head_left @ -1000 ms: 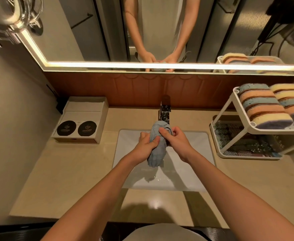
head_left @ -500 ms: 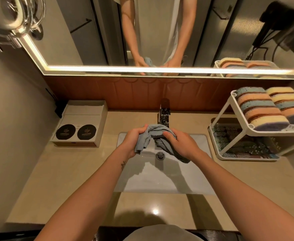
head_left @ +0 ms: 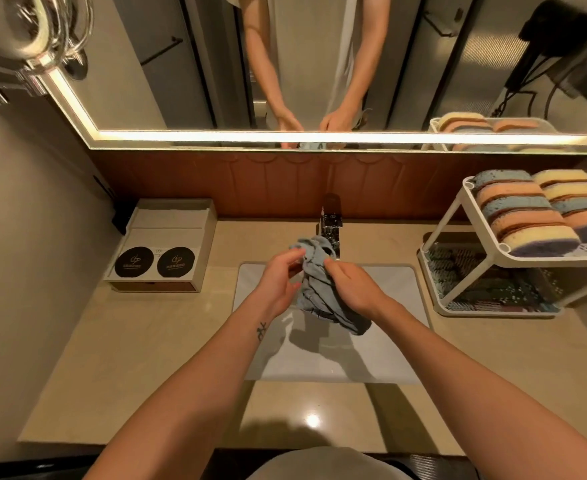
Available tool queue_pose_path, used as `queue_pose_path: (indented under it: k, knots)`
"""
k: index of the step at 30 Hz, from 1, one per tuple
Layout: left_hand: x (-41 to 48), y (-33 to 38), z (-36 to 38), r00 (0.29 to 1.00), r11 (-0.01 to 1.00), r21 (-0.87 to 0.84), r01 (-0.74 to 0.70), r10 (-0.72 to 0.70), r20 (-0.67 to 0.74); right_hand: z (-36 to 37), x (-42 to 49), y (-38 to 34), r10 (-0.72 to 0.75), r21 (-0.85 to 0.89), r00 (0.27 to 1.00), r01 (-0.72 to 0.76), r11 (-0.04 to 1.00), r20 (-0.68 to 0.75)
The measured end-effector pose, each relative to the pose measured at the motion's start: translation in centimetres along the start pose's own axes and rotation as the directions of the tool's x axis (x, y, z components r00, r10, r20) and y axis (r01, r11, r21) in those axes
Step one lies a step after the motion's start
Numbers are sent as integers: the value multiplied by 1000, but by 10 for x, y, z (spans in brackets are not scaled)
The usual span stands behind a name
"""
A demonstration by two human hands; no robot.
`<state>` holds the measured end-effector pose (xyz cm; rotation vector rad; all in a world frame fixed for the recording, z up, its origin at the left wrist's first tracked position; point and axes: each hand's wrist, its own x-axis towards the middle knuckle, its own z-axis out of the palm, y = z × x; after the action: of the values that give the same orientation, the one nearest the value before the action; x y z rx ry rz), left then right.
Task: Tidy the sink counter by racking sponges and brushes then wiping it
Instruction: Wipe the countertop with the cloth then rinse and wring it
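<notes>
Finding: the cloth [head_left: 316,289] is held over the basin [head_left: 389,344], just in front of the tap [head_left: 332,223] and clear of the counter [head_left: 146,341].

Change noted: a second ago the cloth was twisted into a tight upright roll between both hands. It was then pulled out wide, and it is now loosely bunched, with a tail hanging below the right hand [head_left: 351,289]. The wringing looks finished and the cloth is being gathered for use.

Hands: the left hand [head_left: 278,282] pinches the cloth's upper edge between thumb and fingertips. The right hand's fingers are curled round its middle.

Task standing: sponges [head_left: 527,209] sit in rows on the top shelf of the rack [head_left: 458,216], to the right of the tap. The lower shelf holds dark items, possibly brushes, though the view is too dim to confirm. No loose items show on the counter either side of the tap, apart from a box [head_left: 164,244] to its left. Racking appears done and wiping has not begun.
</notes>
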<state>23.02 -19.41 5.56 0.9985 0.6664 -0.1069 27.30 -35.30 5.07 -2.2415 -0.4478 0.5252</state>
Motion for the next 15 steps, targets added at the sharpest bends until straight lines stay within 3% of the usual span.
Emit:
queue_pose_path:
  k: [3, 5, 7, 9, 12, 15]
  knots:
    - [9, 1, -2, 992, 997, -49, -57, 52, -112, 1, -1, 7, 7, 10, 999, -7, 1000, 46]
    - [13, 3, -5, 978, 993, -63, -101, 88, -187, -3, -3, 7, 69, 232, 995, -84, 969, 71]
    - [16, 5, -8, 964, 986, -96, -138, 112, -241, -5, -6, 4, 149, 481, 985, -174, 859, 91]
    - [15, 8, -9, 964, 971, -185, -152, 104, -245, -7, -6, -1, 234, 621, 965, -257, 740, 119]
    - [18, 17, -13, 958, 935, -302, -185, 103, -267, -9, -7, -2, 309, 719, 936, -330, 612, 168]
    - [19, 24, -14, 956, 929, -298, -221, 146, -254, -15, -8, -4, 257, 759, 955, -277, 589, 149]
